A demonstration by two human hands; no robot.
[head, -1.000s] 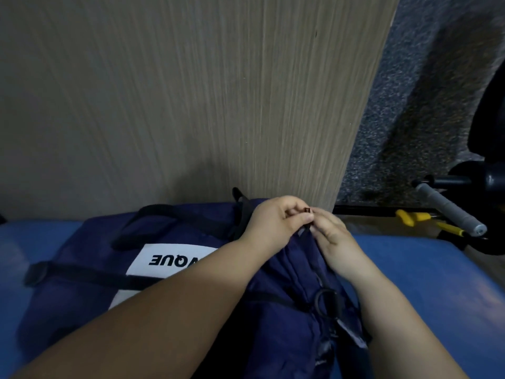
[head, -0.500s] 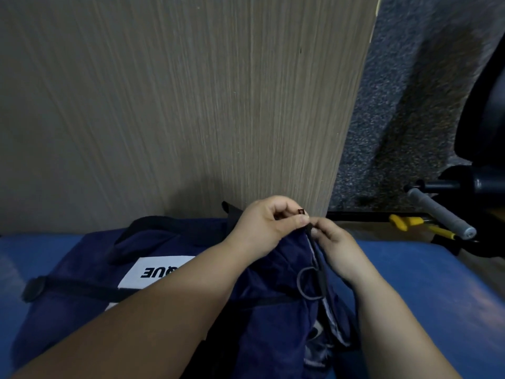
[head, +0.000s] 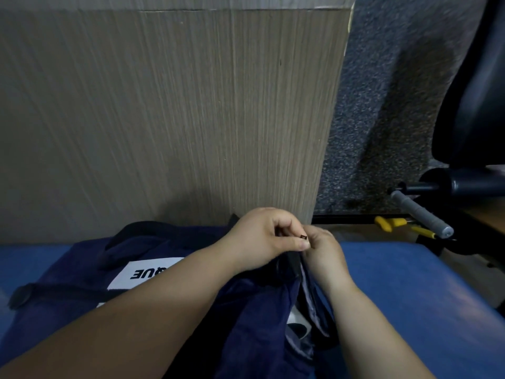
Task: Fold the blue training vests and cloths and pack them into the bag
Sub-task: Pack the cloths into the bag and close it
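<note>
Moved since the earlier frames: the black ring once seen hanging below the hands is no longer shown, either drawn up or covered, and both hands are kept at the same end of the bag

Item: bag [head: 240,310], navy, laid flat on the blue surface [head: 410,291], far edge against the foot of a wood-grain panel [head: 191,105]; white label [head: 144,274] uppermost, lettering upside down; black strap [head: 62,292] across the near left

Opening: gaping along the right side, with pale grey lining and something white seen inside; vests cannot be made out

Left grip [head: 259,239]: thumb and forefinger clamped on the small dark zip pull [head: 304,236] at the bag's far end

Right grip [head: 325,255]: fingers curled, touching the left thumb just below the pull; what is pinched, if anything, cannot be told

Step, judged: zip being worked, closing thought likelier than opening

Next move, judged: the pull is to be drawn along the track with the fabric held taut and the lining kept clear

Surroundings: grey carpet [head: 382,105]; yellow-handled tool [head: 388,224]; grey handle [head: 420,216]; black chair [head: 478,91]
</note>
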